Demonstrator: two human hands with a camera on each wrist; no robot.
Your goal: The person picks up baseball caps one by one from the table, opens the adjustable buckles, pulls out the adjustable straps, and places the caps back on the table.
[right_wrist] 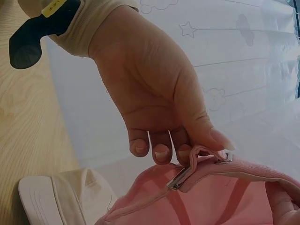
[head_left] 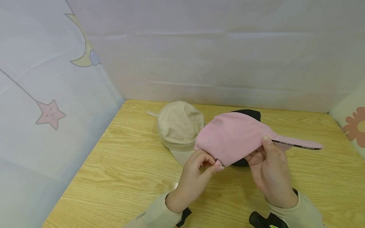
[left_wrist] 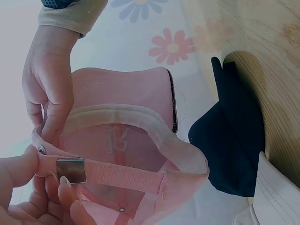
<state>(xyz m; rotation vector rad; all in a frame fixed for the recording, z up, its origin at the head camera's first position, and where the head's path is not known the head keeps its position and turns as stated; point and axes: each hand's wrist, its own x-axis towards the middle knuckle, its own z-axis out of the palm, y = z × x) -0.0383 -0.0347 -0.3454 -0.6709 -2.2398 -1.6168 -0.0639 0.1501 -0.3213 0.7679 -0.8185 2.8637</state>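
A pink cap (head_left: 232,137) is held up over the table, its brim (head_left: 305,144) pointing right with a dark lettered band along the edge. My left hand (head_left: 196,174) pinches the cap's rear strap between thumb and fingers. In the left wrist view a metal buckle (left_wrist: 71,169) sits on that strap (left_wrist: 124,176), right at the fingertips. With thumb outside and fingers underneath, my right hand (head_left: 271,171) grips the cap's lower edge near the brim. The left wrist view looks into the cap's inside, where a light sweatband (left_wrist: 112,115) shows.
Left of the pink cap, a beige cap (head_left: 181,123) lies on the wooden table (head_left: 119,164), brim toward me. A black cap (head_left: 252,114) lies behind the pink one, mostly hidden by it in the head view. Printed cloth walls (head_left: 182,63) enclose the table's back and sides.
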